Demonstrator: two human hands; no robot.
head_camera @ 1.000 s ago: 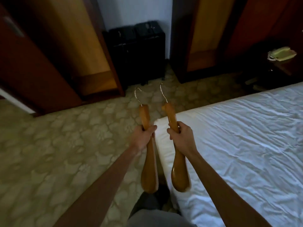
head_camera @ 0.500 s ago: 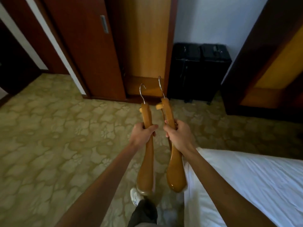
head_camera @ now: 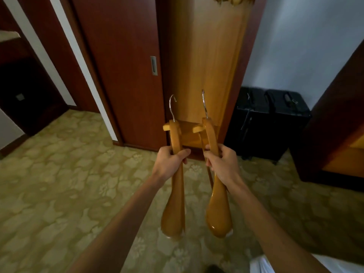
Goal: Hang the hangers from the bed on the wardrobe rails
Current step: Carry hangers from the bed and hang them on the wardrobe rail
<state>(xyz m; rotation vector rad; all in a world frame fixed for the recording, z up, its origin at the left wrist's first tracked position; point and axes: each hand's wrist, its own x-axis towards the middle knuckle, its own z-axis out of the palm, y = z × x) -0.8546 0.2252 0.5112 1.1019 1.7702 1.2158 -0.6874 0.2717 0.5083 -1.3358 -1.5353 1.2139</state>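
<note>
1. Two forearms reach up from the bottom edge toward the centre of the frame, and a white corner of the bed (head_camera: 262, 265) shows at the lower right, just behind the person.
2. Left of centre, the left hand (head_camera: 169, 161) has its fingers curled round the neck of a wooden hanger (head_camera: 174, 203).
3. Just beside it, the right hand (head_camera: 222, 164) grips a second wooden hanger (head_camera: 217, 209) the same way; the two hangers are near each other but apart.
4. Each hanger's long axis runs almost straight up and down the frame: the broad shoulder end hangs below the fist toward the bottom, and the metal hook (head_camera: 172, 107) of the left one and the hook (head_camera: 204, 104) of the right one stand above the fists.
5. So the hooks lead, pointing up and away from the grips toward the wardrobe; this is the relation the hanging move will likely turn on.
6. Beyond the hands lies patterned carpet (head_camera: 59, 184), then the open wardrobe bay (head_camera: 204, 62) in the upper centre, its sliding door (head_camera: 118, 66) pushed to the left.
7. At the top edge, something already hangs inside the bay, cut off by the frame; the rail itself is out of view, so both hands must probably rise well higher.
8. Neither hand looks clearly nearer the opening.
9. Black suitcases (head_camera: 269, 123) stand at the right, against the pale wall.
</note>
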